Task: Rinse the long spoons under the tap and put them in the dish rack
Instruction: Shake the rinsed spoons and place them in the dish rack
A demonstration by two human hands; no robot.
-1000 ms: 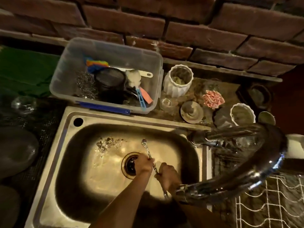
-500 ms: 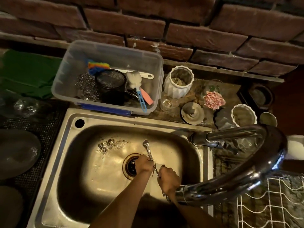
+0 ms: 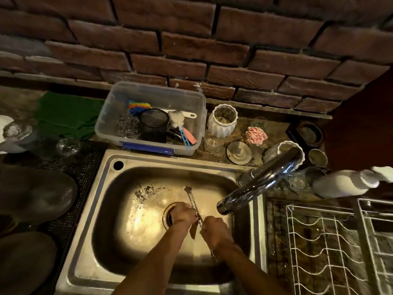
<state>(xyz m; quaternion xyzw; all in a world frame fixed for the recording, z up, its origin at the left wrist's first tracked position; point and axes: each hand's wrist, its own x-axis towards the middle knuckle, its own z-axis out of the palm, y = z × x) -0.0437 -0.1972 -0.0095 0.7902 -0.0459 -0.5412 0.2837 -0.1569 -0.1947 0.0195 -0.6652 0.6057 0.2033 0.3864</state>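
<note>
- Brick wall backs a dim stone counter, with a steel sink set into it so that rinse water runs straight to the drain.
- At far left, a black mesh mat carries upturned glasses, probably parked there to drip.
- Behind the sink, a clear plastic tub gathers the scrubbing gear (steel wool, a mesh cup, a brush) within reach of the basin.
- Over the drain, the left hand has its fingers curled round the upper stems of the long spoons, whose far ends point toward the back wall.
- Just beside it, the right hand clamps the lower part of the same bundle; 2 grips likely keep the slippery stems from sliding while they are rubbed.
- How many spoons make up the bundle I cannot tell.
- Above and to the right, the tap aims its spout at the hands, so the bundle sits near where the stream would fall.
- At far right, the white wire dish rack waits, close enough for a short carry.
</note>
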